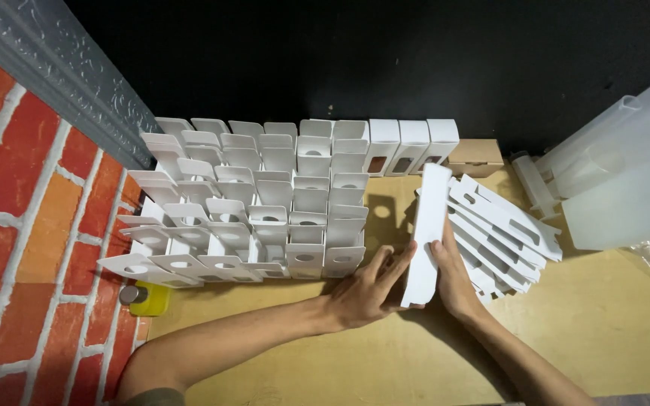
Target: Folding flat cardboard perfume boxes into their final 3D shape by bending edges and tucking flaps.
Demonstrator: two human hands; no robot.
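On the wooden tabletop (385, 353), the left hand (366, 289) and the right hand (453, 278) press one long white cardboard box sleeve (425, 233) between them, fingers closed flat on its sides. Just right lies a fanned pile of flat white cardboard blanks (502, 225), not folded yet. Further left, many open white folded boxes (257, 203) already stand in rows, so I judge much is done.

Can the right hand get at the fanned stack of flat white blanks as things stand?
Probably yes. The right hand lies right against the stack of flat blanks, nothing between them, but it and the left hand are holding a white box.
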